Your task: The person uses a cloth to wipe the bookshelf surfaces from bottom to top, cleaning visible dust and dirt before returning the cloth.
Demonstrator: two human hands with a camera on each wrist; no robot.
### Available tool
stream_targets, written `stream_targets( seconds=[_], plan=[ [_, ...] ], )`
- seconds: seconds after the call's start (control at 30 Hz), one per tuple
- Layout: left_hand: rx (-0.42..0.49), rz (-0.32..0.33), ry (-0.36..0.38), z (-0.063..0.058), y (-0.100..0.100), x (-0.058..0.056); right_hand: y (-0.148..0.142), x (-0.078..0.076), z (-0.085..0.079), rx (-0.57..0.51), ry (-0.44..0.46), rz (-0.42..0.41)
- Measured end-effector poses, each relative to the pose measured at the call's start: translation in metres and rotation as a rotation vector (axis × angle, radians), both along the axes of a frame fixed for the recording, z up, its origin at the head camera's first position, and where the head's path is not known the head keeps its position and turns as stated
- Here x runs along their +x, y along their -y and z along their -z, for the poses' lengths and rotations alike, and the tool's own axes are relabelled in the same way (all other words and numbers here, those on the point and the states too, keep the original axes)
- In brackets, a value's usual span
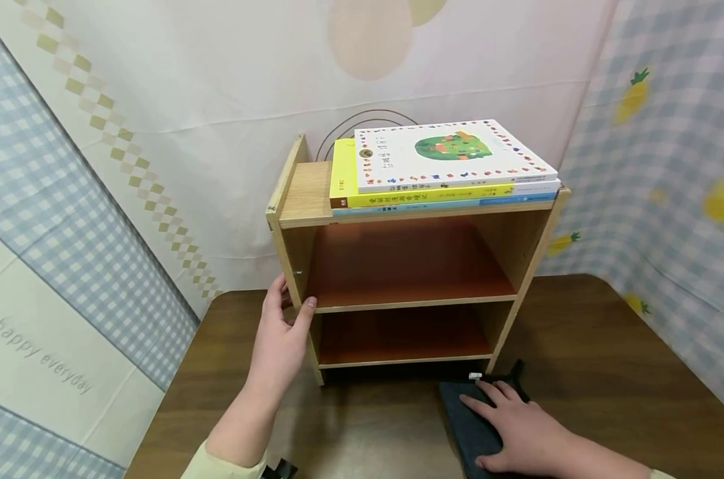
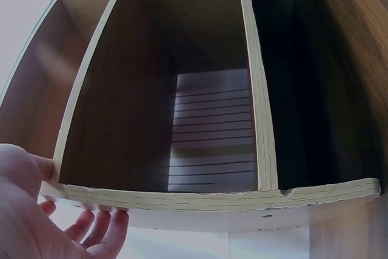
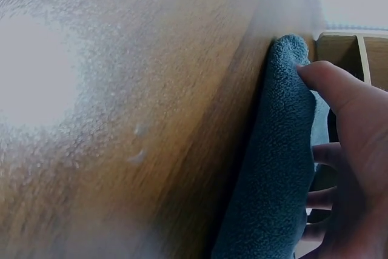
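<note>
A small wooden shelf unit [image 1: 406,305] stands upright on the table, its open compartments facing me. My left hand [image 1: 281,342] grips the front edge of its left side panel, thumb at the middle board and fingers round the outer side. The left wrist view shows that panel edge [image 2: 176,201] chipped, with the fingertips against its outside. On a folded dark teal towel [image 1: 460,412] rests my right hand [image 1: 520,426], fingers spread. In the right wrist view the thumb lies on the fuzzy towel [image 3: 273,131] near its far corner. A small white tag [image 1: 475,376] shows beyond the fingertips.
A white picture book [image 1: 392,153] tops a stack with a yellow book [image 1: 343,169] and a blue-spined one on the shelf unit. Patterned cloth curtains [image 1: 248,60] rise behind and beside the brown table [image 1: 218,372]. A black strap [image 1: 518,379] lies by the towel.
</note>
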State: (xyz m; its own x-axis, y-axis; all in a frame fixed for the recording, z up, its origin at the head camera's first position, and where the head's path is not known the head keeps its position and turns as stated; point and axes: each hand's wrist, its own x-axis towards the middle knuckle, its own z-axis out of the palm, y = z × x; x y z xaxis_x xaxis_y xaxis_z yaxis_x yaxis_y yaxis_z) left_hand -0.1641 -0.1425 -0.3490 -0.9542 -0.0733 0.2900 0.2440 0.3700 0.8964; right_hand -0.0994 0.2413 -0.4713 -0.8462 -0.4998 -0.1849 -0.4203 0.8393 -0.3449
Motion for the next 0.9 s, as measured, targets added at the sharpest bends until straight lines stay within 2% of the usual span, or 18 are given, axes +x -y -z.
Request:
stream_targets(
  seconds=[0.43, 0.77, 0.9],
  plan=[
    [-0.004, 0.013, 0.003, 0.001, 0.0021, -0.0009, 0.0049, 0.0015, -0.0036, 0.0, -0.032, -0.063],
    [-0.013, 0.05, 0.08, 0.0, 0.0087, -0.0029, 0.0053, 0.0007, -0.0053, 0.006, -0.1, -0.126],
    [-0.009, 0.051, 0.1, 0.0005, 0.0088, -0.0026, 0.0047, 0.0031, -0.0035, -0.031, -0.116, -0.122]
  ],
)
